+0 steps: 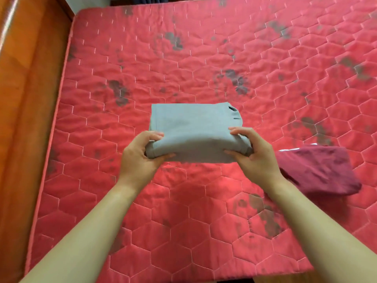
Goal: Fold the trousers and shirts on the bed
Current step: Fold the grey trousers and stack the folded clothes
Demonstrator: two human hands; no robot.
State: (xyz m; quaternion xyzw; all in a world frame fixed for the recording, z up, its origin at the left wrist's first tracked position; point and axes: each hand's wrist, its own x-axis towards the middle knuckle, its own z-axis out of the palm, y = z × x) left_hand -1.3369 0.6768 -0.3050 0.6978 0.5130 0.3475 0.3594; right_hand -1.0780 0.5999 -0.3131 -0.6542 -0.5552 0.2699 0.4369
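Observation:
A grey garment (193, 127), folded into a thick rectangle, is held above the middle of the red quilted bed (142, 58). My left hand (140, 156) grips its near left corner, thumb on top and fingers underneath. My right hand (255, 152) grips the near right corner the same way. A dark red garment (320, 170), folded, lies on the bed to the right, partly behind my right forearm.
An orange-brown wooden bed frame (24, 99) runs along the left side of the mattress. Grey patterned patches are scattered over the red cover. The mattress's near edge (265, 276) shows at the bottom right.

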